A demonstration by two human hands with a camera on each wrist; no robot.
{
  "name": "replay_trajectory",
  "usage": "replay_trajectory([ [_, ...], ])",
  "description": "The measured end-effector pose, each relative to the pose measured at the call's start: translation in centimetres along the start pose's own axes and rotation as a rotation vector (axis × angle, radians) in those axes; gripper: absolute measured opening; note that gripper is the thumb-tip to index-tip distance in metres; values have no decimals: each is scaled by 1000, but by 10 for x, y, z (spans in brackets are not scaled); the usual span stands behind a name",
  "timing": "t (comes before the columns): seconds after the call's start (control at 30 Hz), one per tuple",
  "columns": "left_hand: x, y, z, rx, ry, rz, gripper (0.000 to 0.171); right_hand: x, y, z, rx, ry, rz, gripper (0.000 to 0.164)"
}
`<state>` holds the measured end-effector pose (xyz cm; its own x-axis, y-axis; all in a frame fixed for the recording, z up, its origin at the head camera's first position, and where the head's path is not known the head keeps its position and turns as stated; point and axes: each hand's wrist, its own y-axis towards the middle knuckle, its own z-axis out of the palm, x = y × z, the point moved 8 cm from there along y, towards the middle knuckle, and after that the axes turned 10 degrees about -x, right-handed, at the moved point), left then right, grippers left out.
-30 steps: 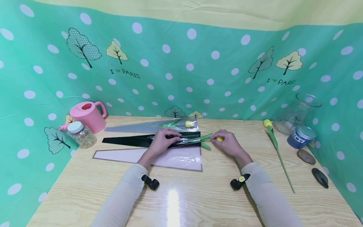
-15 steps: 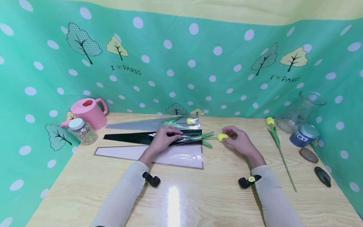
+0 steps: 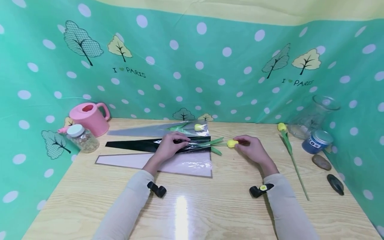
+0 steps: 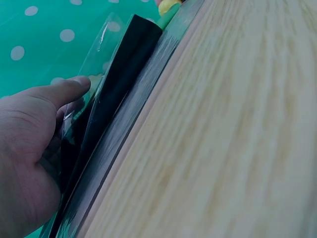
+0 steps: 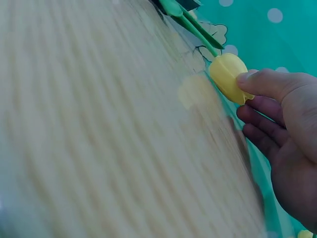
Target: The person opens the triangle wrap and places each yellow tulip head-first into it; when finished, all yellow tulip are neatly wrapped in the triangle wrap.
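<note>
My left hand pinches the clear film of the black flower sleeve near its wide end; in the left wrist view the film stands lifted off the black backing. A yellow tulip lies with its stem inside that sleeve, its green leaves and bloom sticking out to the right. My right hand pinches the bloom's tip; in the right wrist view the thumb lies on the yellow petals, with the other fingers partly hidden behind.
Behind lies a grey sleeve holding another tulip; in front, a white sleeve. A loose tulip, glass vase, blue jar and two stones are right. Left stand a pink watering can and lidded jar.
My right hand has moved right, from the stem by the leaves to the tip of the bloom, which now shows. My left hand keeps its place on the black sleeve.
</note>
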<state>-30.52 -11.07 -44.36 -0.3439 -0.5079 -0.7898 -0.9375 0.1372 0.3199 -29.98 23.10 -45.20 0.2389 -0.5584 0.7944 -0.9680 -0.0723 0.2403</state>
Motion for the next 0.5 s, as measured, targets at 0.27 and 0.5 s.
replay_trajectory([
  [0.27, 2, -2, -1, -5, -3, -15, 16, 6, 2, 5, -9, 67, 41, 28],
  [0.5, -1, 0, 0, -3, -11, -6, 17, 16, 2, 14, -46, 119, 80, 29],
])
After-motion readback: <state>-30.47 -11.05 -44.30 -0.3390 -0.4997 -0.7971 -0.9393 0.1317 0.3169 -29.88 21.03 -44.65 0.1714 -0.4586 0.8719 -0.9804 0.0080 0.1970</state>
